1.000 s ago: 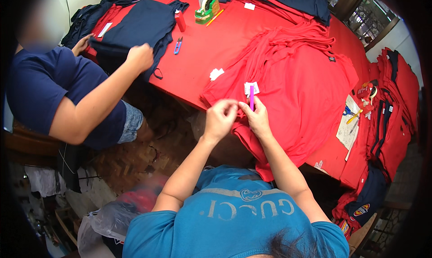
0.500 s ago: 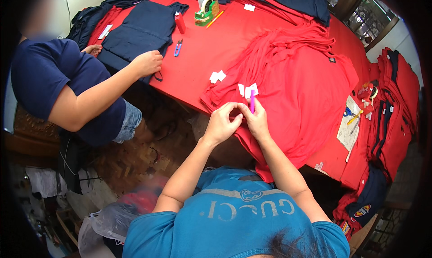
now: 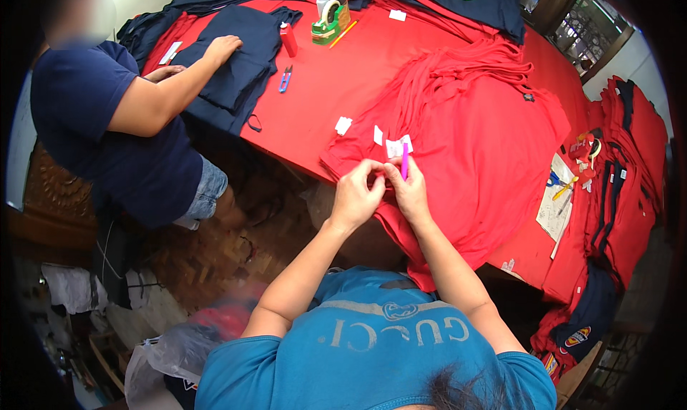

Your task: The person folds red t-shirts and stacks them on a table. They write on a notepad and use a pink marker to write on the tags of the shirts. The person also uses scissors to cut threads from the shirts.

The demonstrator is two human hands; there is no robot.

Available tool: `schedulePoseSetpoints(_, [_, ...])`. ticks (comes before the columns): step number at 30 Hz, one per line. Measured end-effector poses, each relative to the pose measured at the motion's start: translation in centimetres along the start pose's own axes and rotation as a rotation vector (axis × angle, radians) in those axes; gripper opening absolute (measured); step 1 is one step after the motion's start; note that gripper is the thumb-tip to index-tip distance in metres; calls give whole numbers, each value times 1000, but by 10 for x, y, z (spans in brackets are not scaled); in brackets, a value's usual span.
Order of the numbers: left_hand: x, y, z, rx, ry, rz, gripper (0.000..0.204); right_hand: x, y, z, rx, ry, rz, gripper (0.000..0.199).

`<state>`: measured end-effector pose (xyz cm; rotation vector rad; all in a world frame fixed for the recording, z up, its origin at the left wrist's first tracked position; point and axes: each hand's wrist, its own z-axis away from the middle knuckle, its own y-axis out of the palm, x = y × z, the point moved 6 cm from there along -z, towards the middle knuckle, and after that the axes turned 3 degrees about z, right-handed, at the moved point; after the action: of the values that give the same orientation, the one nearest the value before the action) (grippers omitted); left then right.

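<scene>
A pile of red shirts (image 3: 472, 145) lies in front of me, its near edge hanging over the table's edge. My left hand (image 3: 358, 194) is closed in a pinch on a red shirt's edge, thumb and forefinger close to the other hand. Held upright in my right hand (image 3: 408, 194) is a slim purple tool (image 3: 405, 161), its kind not clear. The right fingers also meet at the shirt's edge, and the fabric between the fingertips is mostly hidden. White labels (image 3: 394, 147) stick out just beyond my fingers, with another white label (image 3: 343, 126) to the left.
Across the red-covered table (image 3: 308, 116) a co-worker (image 3: 122, 116) rests hands on folded dark garments (image 3: 232, 59). Blue thread snips (image 3: 285, 79), a red bottle (image 3: 288, 39) and a green tape dispenser (image 3: 328, 23) stand or lie between us. Red garments (image 3: 630, 152) are stacked at right.
The co-worker's near hand has moved up and away across the dark garments, and their body has shifted. The labels by my fingers have shifted slightly; my hands have barely moved.
</scene>
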<state>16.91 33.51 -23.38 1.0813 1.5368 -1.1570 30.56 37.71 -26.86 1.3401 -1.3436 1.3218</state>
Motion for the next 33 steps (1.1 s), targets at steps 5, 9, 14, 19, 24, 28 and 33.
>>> schedulePoseSetpoints(5, [6,-39,-22,-295,150,-268,30,6,-6,5,-80,20,88,15])
schedulePoseSetpoints(9, [50,-61,-40,-244,42,-703,23,6,-4,5,-134,-119,33,10])
schedulePoseSetpoints(14, [15,-58,-29,-266,87,-594,19,3,1,4,10,-66,71,14])
schedulePoseSetpoints(19, [-3,1,7,67,81,111,27,-7,4,-1,64,80,-21,31])
schedulePoseSetpoints(24, [26,-45,-26,-321,129,-504,32,10,-3,5,-154,-133,181,19])
schedulePoseSetpoints(28, [45,-55,-38,-256,101,-790,24,-8,-1,4,-3,-88,95,16])
schedulePoseSetpoints(33, [5,-44,-21,-227,194,-584,16,16,5,6,61,-8,204,13])
